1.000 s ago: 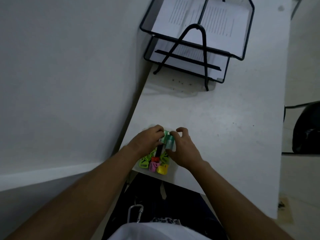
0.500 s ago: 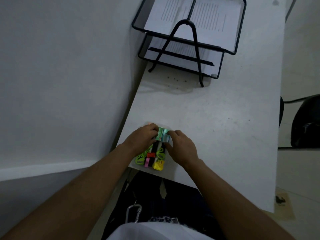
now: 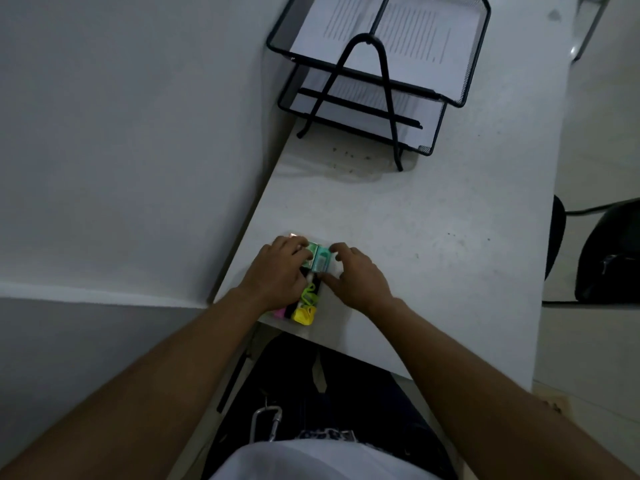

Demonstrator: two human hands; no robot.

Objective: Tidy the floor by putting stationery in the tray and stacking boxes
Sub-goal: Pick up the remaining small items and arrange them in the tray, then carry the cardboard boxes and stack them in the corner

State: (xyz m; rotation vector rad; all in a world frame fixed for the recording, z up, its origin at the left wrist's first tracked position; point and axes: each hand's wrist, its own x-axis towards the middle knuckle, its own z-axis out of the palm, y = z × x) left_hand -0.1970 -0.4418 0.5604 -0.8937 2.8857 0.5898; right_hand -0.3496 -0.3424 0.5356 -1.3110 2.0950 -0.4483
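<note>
A small clear tray (image 3: 332,306) sits at the near left corner of the white desk (image 3: 433,237). It holds bright stationery: yellow and pink highlighters (image 3: 303,311) and two small green boxes (image 3: 320,259) side by side at its far end. My left hand (image 3: 277,271) rests on the left green box, fingers curled over it. My right hand (image 3: 356,275) pinches the right green box between thumb and fingers. My hands hide most of the tray's contents.
A black two-tier wire paper tray (image 3: 381,64) with printed sheets stands at the far end of the desk. A white wall (image 3: 121,133) runs along the left. A dark bag on a chair (image 3: 609,251) is at the right.
Both hands have lowered the green boxes into the far end of the tray and pressed them side by side. The camera has shifted slightly.
</note>
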